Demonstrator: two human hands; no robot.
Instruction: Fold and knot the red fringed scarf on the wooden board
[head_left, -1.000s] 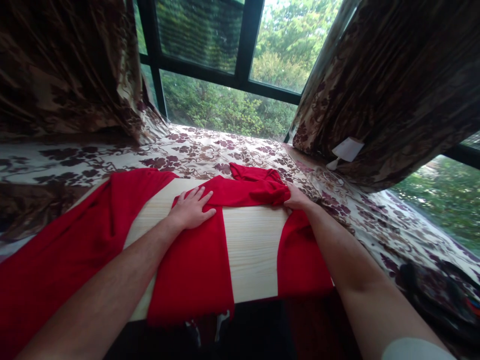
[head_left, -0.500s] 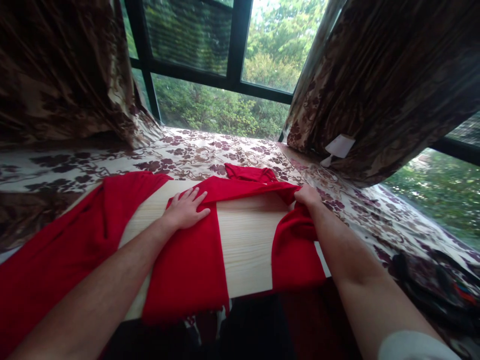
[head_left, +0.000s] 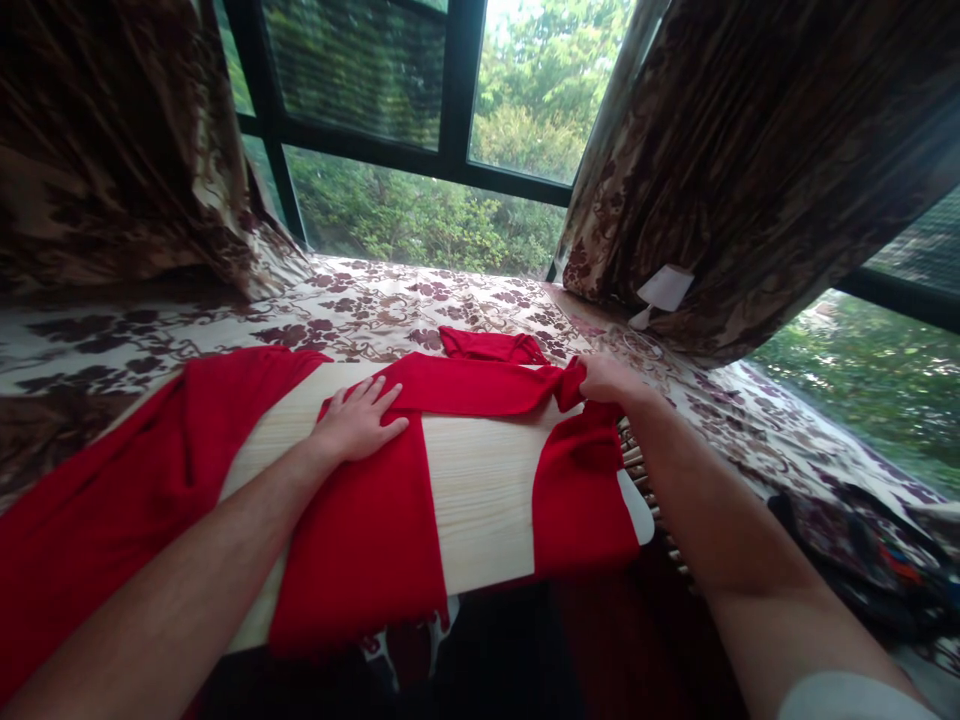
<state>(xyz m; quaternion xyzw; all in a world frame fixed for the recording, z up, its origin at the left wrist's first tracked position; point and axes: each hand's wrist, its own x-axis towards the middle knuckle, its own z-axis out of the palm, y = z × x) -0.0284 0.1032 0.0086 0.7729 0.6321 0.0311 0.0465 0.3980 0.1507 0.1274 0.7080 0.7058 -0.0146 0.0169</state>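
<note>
Item 1: plain red cloth (head_left: 367,540), ragged-looking along its near edge, laid over a pale wood-grained flat board (head_left: 476,500); under the left fingers and across to the right ones; whether every red part is one piece, cannot tell

Item 2: left hand (head_left: 360,420), palm down, fingers spread on the cloth, gripping nothing

Item 3: right hand (head_left: 606,380), fingers curled tight on the bunched end of a long red band (head_left: 480,388) running between the hands

Item 4: curved red section (head_left: 585,510), nearer the body than the right fingers; small red folded piece (head_left: 491,345), just past the band, beyond both sets of fingers

Condition, by judgement: partway. Done: panel below the left fingers mostly flat, band roughly straight. Left: twisted end at the right fingers not yet flat; wide red stretch (head_left: 127,490) outside the left fingers loosely creased

Surround: cream-and-maroon floral fabric (head_left: 360,300), beyond all fingers
</note>
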